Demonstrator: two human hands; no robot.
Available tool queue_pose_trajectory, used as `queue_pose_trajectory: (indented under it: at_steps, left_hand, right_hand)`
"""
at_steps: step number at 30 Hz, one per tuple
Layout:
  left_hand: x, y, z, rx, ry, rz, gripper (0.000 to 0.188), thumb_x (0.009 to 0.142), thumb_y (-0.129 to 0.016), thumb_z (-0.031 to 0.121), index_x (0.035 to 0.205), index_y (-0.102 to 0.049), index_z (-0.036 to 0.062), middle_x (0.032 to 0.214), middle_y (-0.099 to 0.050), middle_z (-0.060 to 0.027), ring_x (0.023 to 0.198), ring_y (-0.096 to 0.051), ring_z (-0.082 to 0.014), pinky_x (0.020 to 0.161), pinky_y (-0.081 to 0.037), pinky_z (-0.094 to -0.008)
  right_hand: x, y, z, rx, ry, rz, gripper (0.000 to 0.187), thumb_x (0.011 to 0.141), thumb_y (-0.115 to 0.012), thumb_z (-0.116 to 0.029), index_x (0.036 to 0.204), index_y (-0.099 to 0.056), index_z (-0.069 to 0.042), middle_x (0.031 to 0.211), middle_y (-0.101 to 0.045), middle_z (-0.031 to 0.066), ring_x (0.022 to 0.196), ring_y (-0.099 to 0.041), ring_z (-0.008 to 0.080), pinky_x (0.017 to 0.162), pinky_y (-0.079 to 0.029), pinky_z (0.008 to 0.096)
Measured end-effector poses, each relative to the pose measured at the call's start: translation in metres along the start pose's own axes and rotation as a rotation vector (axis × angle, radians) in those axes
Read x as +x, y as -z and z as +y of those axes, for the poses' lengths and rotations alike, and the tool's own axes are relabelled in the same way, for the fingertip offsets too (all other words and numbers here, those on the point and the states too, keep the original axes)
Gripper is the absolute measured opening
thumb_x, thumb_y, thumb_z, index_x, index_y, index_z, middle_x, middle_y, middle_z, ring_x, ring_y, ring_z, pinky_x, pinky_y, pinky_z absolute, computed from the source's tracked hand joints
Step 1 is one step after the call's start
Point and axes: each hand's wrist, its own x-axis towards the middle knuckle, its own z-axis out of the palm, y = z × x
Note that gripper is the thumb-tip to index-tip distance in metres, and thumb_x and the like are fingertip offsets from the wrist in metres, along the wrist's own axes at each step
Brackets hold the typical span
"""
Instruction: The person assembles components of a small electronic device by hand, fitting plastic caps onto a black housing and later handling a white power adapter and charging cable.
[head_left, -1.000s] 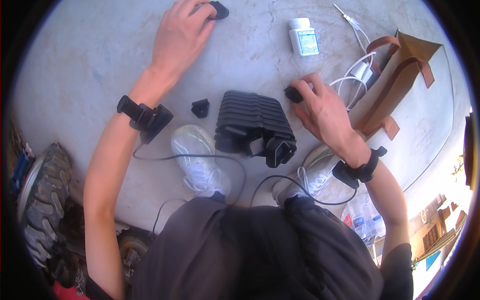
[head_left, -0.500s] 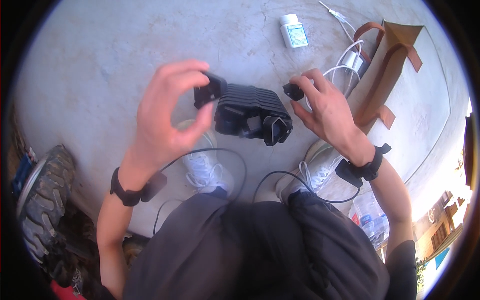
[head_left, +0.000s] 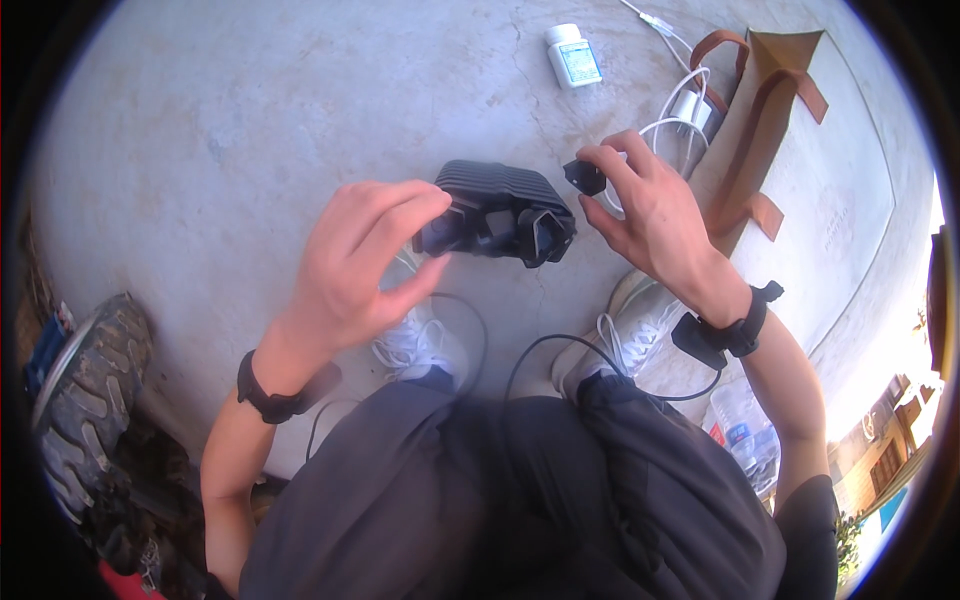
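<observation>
A black ribbed container (head_left: 503,178) stands on the pale grey surface between my hands, with angular black pieces (head_left: 542,236) in its open near side. At its left end, my left hand (head_left: 365,240) curls its fingers and thumb around a black angular piece (head_left: 443,226); where that piece meets the container is partly hidden. Just right of the container and apart from it, my right hand (head_left: 645,205) pinches a small black piece (head_left: 585,178) between fingertips and thumb.
A white bottle (head_left: 573,56) lies beyond the container. White cable and plug (head_left: 688,108) sit beside a bag with brown straps (head_left: 770,130) at right. A black cable (head_left: 520,370) loops near my white shoes (head_left: 425,345). A treaded tyre (head_left: 95,390) stands at left.
My left hand has come down and nearer, bringing its black piece from above the container to its left end. The right hand keeps its pinch, nearly in place.
</observation>
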Motion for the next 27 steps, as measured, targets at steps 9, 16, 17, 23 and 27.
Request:
queue_pose_trajectory:
  at_steps: [9,16,17,23,27]
  left_hand:
    - [-0.001,0.0,0.003,0.041,0.06,-0.08,0.057,0.072,-0.086,0.0,0.126,-0.065,0.0029,0.123,-0.069,-0.0128,0.106,-0.066,-0.0306,0.09,-0.053,-0.0383]
    - [-0.001,0.003,0.004,0.029,0.076,-0.019,0.051,0.077,-0.081,0.002,0.126,-0.065,0.0028,0.127,-0.066,-0.0144,0.108,-0.065,-0.0293,0.09,-0.053,-0.0384]
    - [-0.002,0.004,0.003,0.013,0.087,0.037,0.046,0.08,-0.078,0.002,0.124,-0.065,0.0026,0.126,-0.065,-0.0152,0.106,-0.064,-0.0288,0.09,-0.053,-0.038]
    - [-0.039,-0.006,-0.04,-0.06,0.276,0.216,0.037,0.082,-0.073,0.007,0.118,-0.065,0.0049,0.116,-0.064,-0.0109,0.098,-0.063,-0.028,0.084,-0.052,-0.0367]
    - [-0.034,-0.016,-0.046,0.029,0.489,0.018,0.04,0.082,-0.075,0.01,0.12,-0.064,0.0067,0.118,-0.064,-0.0102,0.101,-0.063,-0.0292,0.087,-0.052,-0.0386]
  right_hand:
    - [-0.002,0.0,-0.004,-0.013,-0.011,-0.007,0.04,0.089,-0.072,-0.011,0.126,-0.058,-0.008,0.118,-0.057,0.0151,0.096,-0.065,0.0377,0.082,-0.055,0.0459]
    - [-0.003,0.0,-0.002,-0.021,0.009,0.017,0.041,0.089,-0.072,-0.011,0.127,-0.058,-0.008,0.117,-0.057,0.0146,0.094,-0.065,0.0381,0.081,-0.055,0.0461]
    - [-0.003,0.001,-0.003,-0.021,0.007,0.016,0.041,0.089,-0.072,-0.011,0.127,-0.058,-0.008,0.117,-0.057,0.0146,0.094,-0.065,0.0381,0.081,-0.055,0.0461]
    - [0.0,0.011,-0.013,0.043,-0.037,0.057,0.041,0.088,-0.071,-0.011,0.127,-0.059,-0.008,0.118,-0.057,0.014,0.09,-0.066,0.0358,0.079,-0.056,0.0445]
    - [0.001,0.013,-0.015,0.053,-0.006,0.135,0.047,0.086,-0.069,-0.01,0.132,-0.061,-0.009,0.118,-0.055,0.0138,0.088,-0.068,0.032,0.077,-0.057,0.0418]
